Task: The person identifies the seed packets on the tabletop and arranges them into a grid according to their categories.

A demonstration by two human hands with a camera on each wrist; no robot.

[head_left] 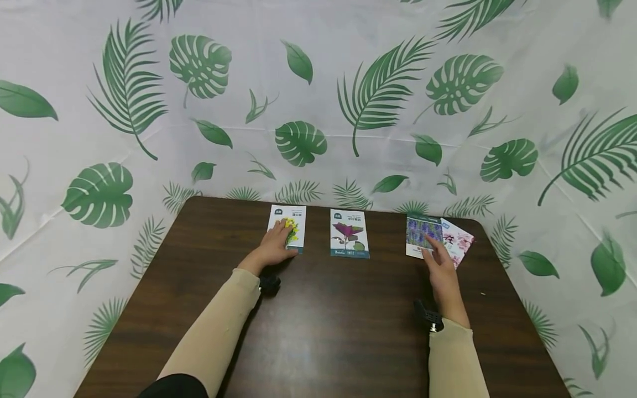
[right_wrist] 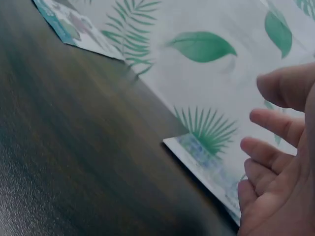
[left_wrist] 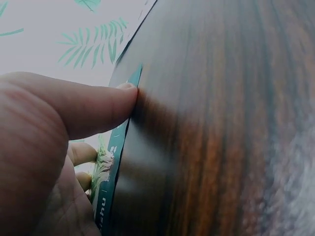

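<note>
A flat seed packet with yellow flowers (head_left: 297, 235) lies at the back left of the table. My left hand (head_left: 272, 245) rests on it, fingers stretched over the picture; in the left wrist view the thumb (left_wrist: 106, 109) touches its green edge. On the right a packet with purple-blue flowers (head_left: 417, 231) overlaps a packet with pink blossoms (head_left: 460, 241). Over these two my right hand (head_left: 443, 273) reaches with loosely bent fingers. In the right wrist view a gap shows between the thumb (right_wrist: 283, 88) and the purple-blue packet (right_wrist: 199, 167).
Between the hands lies a packet with a dark magenta flower (head_left: 348, 233). The dark wooden table (head_left: 343, 326) ends just behind the packets, against a white leaf-patterned cloth (head_left: 239, 149). Black wrist cameras sit under both wrists.
</note>
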